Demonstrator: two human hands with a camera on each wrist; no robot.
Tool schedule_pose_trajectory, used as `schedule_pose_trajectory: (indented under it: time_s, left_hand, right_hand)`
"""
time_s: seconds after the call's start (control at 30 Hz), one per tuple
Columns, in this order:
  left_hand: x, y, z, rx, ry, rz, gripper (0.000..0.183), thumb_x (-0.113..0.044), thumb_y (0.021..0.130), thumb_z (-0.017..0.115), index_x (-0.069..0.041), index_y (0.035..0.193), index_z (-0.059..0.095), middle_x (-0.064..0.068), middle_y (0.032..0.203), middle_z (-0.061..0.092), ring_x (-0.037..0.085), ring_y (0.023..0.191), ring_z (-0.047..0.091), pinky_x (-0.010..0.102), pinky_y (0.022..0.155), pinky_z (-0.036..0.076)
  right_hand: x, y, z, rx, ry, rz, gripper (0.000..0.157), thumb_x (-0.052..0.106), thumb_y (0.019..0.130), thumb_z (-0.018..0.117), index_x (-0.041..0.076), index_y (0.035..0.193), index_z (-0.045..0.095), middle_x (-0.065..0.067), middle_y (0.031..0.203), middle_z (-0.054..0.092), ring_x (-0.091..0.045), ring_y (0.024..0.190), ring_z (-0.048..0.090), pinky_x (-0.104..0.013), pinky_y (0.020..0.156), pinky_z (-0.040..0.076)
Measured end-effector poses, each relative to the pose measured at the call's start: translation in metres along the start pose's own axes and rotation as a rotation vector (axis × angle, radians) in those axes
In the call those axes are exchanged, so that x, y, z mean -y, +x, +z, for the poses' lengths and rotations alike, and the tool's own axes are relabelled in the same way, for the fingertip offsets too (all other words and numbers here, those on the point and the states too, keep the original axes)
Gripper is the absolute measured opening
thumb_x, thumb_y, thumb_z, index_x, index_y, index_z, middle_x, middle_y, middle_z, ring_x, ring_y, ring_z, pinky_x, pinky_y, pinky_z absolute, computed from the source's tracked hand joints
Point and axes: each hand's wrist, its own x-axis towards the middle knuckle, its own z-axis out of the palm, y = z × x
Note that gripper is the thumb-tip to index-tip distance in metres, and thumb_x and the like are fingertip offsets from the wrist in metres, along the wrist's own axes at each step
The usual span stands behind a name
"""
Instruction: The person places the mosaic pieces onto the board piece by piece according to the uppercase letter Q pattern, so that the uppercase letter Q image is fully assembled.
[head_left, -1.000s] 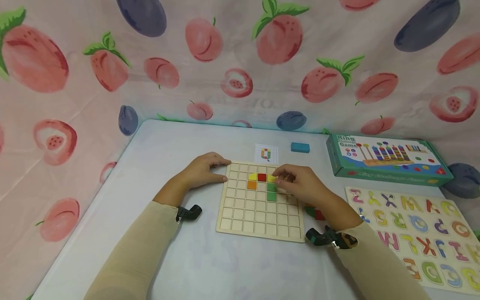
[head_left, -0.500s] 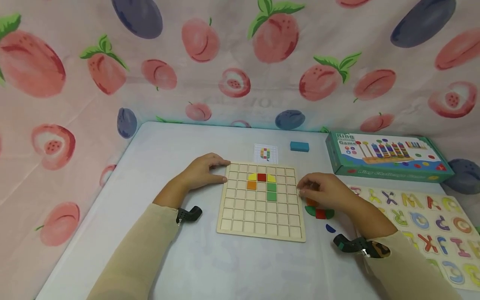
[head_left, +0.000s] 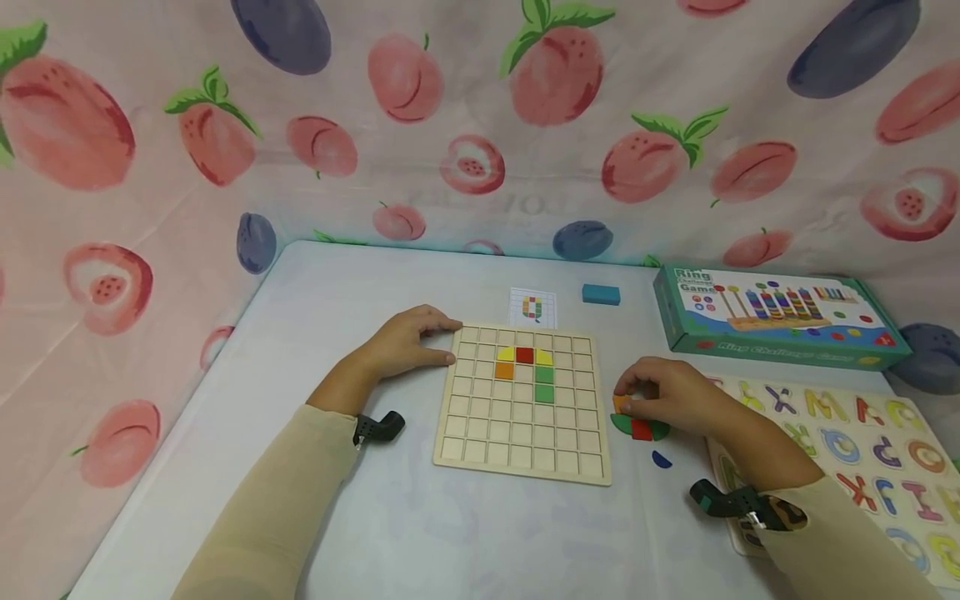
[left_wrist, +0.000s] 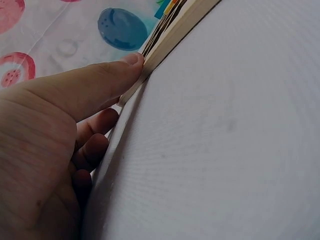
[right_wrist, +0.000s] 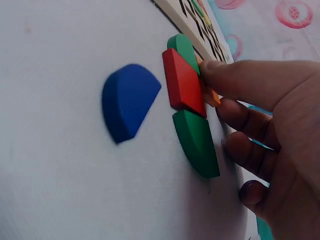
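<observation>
My left hand (head_left: 405, 342) rests at the upper left corner of a wooden grid board (head_left: 517, 433), thumb and fingertip touching its edge. Yellow, red, orange and green pieces lie in some upper cells, among them a red square (head_left: 524, 356) and a green square (head_left: 544, 393). Right of the board, my right hand (head_left: 671, 392) pinches an orange square block (right_wrist: 212, 97) between thumb and fingers, low at the table. Against it lie a red square block (right_wrist: 182, 82) and two green rounded blocks, one a quarter circle (right_wrist: 197, 145). A blue half-circle block (right_wrist: 129, 102) lies nearby.
Behind the board lie a printed pattern card (head_left: 533, 308) and a blue rectangular block (head_left: 601, 294). A green game box (head_left: 780, 321) stands at the back right. An alphabet puzzle board (head_left: 832, 433) lies partly under my right forearm.
My right hand has let go of a yellow piece in the board's upper cells and moved right and toward me to the loose blocks, taking hold of an orange one. My left hand stays put.
</observation>
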Motion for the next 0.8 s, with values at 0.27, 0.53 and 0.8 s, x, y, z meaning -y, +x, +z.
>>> schedule_pose_trajectory:
  time_s: [0.27, 0.53, 0.8]
  left_hand:
    - [0.001, 0.001, 0.001, 0.0, -0.002, 0.003, 0.055, -0.035, 0.089, 0.09, -0.022, 0.14, 0.073, -0.003, 0.134, 0.064, 0.018, 0.114, 0.058, 0.042, 0.104, 0.046]
    - [0.0, 0.0, 0.001, 0.012, 0.005, -0.004, 0.055, -0.035, 0.09, 0.089, -0.022, 0.14, 0.073, -0.003, 0.134, 0.064, 0.019, 0.116, 0.058, 0.043, 0.105, 0.046]
    - [0.001, 0.0, 0.001, -0.003, 0.014, 0.008, 0.054, -0.035, 0.09, 0.089, -0.021, 0.14, 0.073, -0.003, 0.134, 0.065, 0.018, 0.118, 0.058, 0.043, 0.106, 0.046]
  right_hand:
    - [0.0, 0.002, -0.001, 0.038, 0.036, 0.067, 0.014, 0.019, 0.095, 0.082, 0.021, 0.106, 0.073, 0.004, 0.094, 0.064, -0.021, 0.091, 0.056, -0.03, 0.074, 0.05]
    - [-0.005, 0.002, -0.004, 0.035, 0.098, 0.077, 0.009, 0.017, 0.097, 0.081, 0.02, 0.103, 0.074, 0.003, 0.093, 0.066, -0.022, 0.091, 0.058, -0.029, 0.075, 0.05]
    - [-0.004, 0.005, -0.012, 0.062, 0.136, 0.078, 0.005, 0.018, 0.1, 0.078, 0.02, 0.105, 0.078, 0.004, 0.097, 0.071, -0.022, 0.095, 0.06, -0.03, 0.083, 0.052]
